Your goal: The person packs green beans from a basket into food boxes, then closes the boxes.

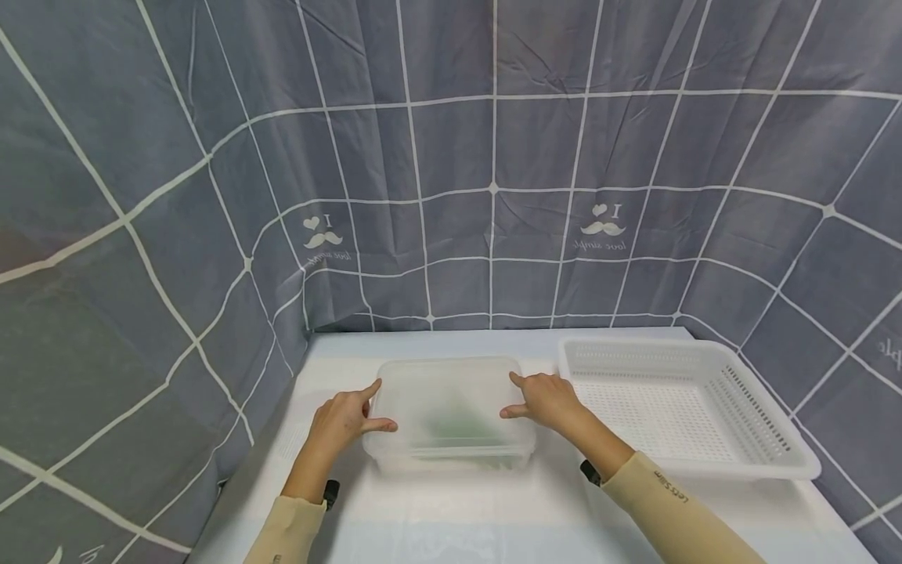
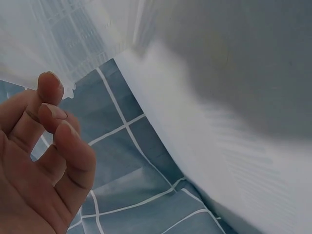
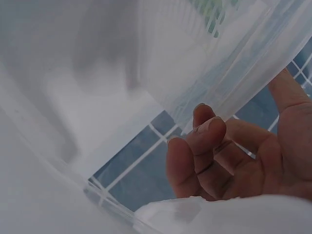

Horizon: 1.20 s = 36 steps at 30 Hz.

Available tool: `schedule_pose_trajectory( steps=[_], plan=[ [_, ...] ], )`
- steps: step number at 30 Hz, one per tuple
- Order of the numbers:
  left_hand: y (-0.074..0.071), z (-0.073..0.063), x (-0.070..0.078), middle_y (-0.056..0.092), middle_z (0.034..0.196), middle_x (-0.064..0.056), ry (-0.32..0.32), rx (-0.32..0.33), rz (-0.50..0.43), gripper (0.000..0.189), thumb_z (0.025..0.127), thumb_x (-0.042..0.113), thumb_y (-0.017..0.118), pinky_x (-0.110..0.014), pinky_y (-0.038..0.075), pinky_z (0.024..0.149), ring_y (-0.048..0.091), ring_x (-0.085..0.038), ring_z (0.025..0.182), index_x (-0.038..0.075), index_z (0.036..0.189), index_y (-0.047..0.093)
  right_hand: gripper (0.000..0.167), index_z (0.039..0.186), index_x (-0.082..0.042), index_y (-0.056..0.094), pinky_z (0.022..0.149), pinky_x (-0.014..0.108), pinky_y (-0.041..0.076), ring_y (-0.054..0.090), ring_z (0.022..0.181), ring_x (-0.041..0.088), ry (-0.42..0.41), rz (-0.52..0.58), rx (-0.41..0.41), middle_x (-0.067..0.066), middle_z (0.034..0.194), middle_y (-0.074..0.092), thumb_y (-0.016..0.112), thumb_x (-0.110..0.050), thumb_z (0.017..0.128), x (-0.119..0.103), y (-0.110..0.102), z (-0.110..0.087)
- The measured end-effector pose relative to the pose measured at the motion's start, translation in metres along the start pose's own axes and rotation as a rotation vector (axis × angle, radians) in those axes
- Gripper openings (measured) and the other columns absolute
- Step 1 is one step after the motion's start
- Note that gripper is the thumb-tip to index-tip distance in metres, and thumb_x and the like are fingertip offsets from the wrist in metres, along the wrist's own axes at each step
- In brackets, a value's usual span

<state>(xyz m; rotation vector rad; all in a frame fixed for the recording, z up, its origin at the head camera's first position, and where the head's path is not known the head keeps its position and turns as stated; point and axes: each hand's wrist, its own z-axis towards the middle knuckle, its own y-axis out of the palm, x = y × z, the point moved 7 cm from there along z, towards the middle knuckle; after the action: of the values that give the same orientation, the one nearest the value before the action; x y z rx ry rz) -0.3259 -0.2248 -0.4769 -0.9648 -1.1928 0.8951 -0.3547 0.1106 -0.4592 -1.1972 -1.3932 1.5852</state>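
A translucent white plastic box with a lid (image 1: pixel 451 392) is at the middle of the table, and something green shows dimly through it. My left hand (image 1: pixel 341 419) grips its left end, thumb and forefinger spread along the rim. At the opposite end my right hand (image 1: pixel 550 403) holds the box the same way, with the thumb over the lid's edge. Curled fingers of the left hand (image 2: pixel 48 141) come up to the box wall (image 2: pixel 83 34) in the left wrist view. In the right wrist view, fingers of the right hand (image 3: pixel 234 151) bend in close by the clear wall.
On the right of the white-covered table (image 1: pixel 451 533) stands a large white perforated basket (image 1: pixel 690 352), close beside my right forearm. A grey curtain with white grid lines (image 1: pixel 451 157) encloses the back and both sides.
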Motion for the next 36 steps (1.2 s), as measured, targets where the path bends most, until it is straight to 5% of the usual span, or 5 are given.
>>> schedule_pose_trajectory(
  steps=[18,24,30,33,36],
  plan=[
    [0.004,-0.007,0.001,0.057,0.071,0.009,0.004,-0.032,-0.013,0.095,0.076,0.06,0.085,-0.025,0.03,0.052,0.037,-0.01,0.055,0.015,0.155,0.056,0.086,0.155,-0.008,0.055,0.053,0.029,0.034,0.048,0.064,0.016,-0.013,0.019,-0.069,0.016,0.123,0.077,0.079,-0.057,0.088,0.002,0.006,-0.006],
    [0.006,-0.013,-0.011,0.061,0.076,0.006,-0.018,-0.043,-0.078,0.093,0.082,0.059,0.082,-0.028,0.035,0.057,0.045,-0.012,0.06,0.019,0.159,0.051,0.083,0.155,-0.006,0.053,0.064,0.039,0.051,0.069,0.086,0.027,-0.046,0.036,-0.059,0.019,0.129,0.073,0.077,-0.054,0.092,-0.004,0.007,-0.007],
    [0.008,-0.013,-0.016,0.062,0.082,0.001,-0.03,-0.058,-0.131,0.085,0.092,0.062,0.072,-0.03,0.038,0.059,0.047,-0.014,0.063,0.025,0.163,0.045,0.078,0.155,-0.006,0.053,0.073,0.048,0.057,0.072,0.094,0.036,-0.024,0.063,-0.031,0.023,0.133,0.069,0.072,-0.054,0.097,-0.003,0.005,-0.006],
    [0.004,-0.008,-0.015,0.064,0.097,-0.007,-0.038,-0.029,-0.107,0.077,0.099,0.063,0.063,-0.037,0.045,0.062,0.056,-0.022,0.073,0.025,0.163,0.044,0.071,0.153,-0.005,0.055,0.07,0.048,0.058,0.071,0.09,0.037,-0.007,0.043,0.036,0.024,0.132,0.067,0.068,-0.051,0.1,-0.003,-0.002,-0.002],
    [-0.002,0.0,-0.008,0.063,0.135,-0.019,-0.024,0.024,-0.094,0.071,0.107,0.058,0.051,-0.054,0.056,0.084,0.066,-0.039,0.112,0.017,0.164,0.042,0.068,0.152,-0.001,0.055,0.081,0.053,0.061,0.071,0.109,0.043,-0.015,0.002,0.114,0.028,0.143,0.061,0.064,-0.048,0.104,-0.008,-0.011,0.004]
  ],
)
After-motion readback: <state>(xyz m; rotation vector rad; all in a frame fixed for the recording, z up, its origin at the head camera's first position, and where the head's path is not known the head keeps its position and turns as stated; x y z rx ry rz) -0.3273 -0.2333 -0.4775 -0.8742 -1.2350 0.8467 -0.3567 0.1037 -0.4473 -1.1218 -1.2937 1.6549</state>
